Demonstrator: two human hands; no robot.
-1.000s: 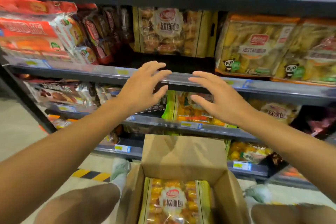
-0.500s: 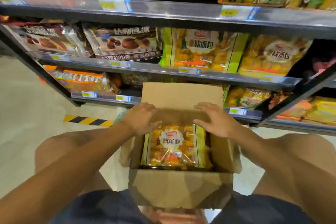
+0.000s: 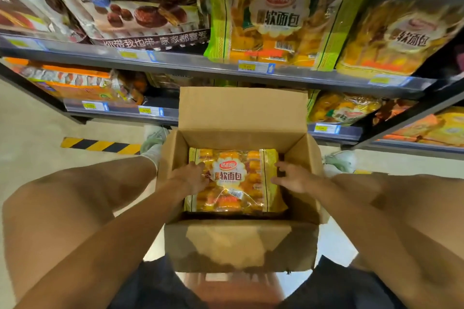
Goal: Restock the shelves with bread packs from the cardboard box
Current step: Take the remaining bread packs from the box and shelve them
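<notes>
Beige floor [image 3: 32, 133] fills the left edge of our view, with a yellow-and-black striped strip [image 3: 100, 145] lying at the foot of the shelving. Above it, the lower shelf [image 3: 120, 110] carries orange snack packs [image 3: 75, 80], and the shelf [image 3: 175, 63] over that holds a dark chocolate-pie pack [image 3: 145, 12] standing behind its price rail. Our left hand [image 3: 193, 178] reaches down into the cardboard box [image 3: 238, 246], palm on the left edge of the bread pack [image 3: 236, 180], fingers loosely curled over the wrapper; we cannot tell whether they grip under it. The bread pack lies flat inside the box, label facing up, clear film showing orange-yellow rolls, its near edge close to the front wall. The box sits on the floor between our bare knees, its rear flap [image 3: 243, 108] standing upright against the shelving and its front flap folded outward toward us. Our right hand [image 3: 293, 178] rests at the right edge of the same pack, fingers spread and bent, tips touching the wrapper. Directly above the box, a matching green-edged bread pack [image 3: 276, 25] stands on the shelf, and just beside it to the right a yellow bread pack [image 3: 401, 37] leans forward. Further right, one pale shoe [image 3: 341, 160] shows beyond the box, and more orange packs [image 3: 431, 128] sit on a low shelf at the far edge.
</notes>
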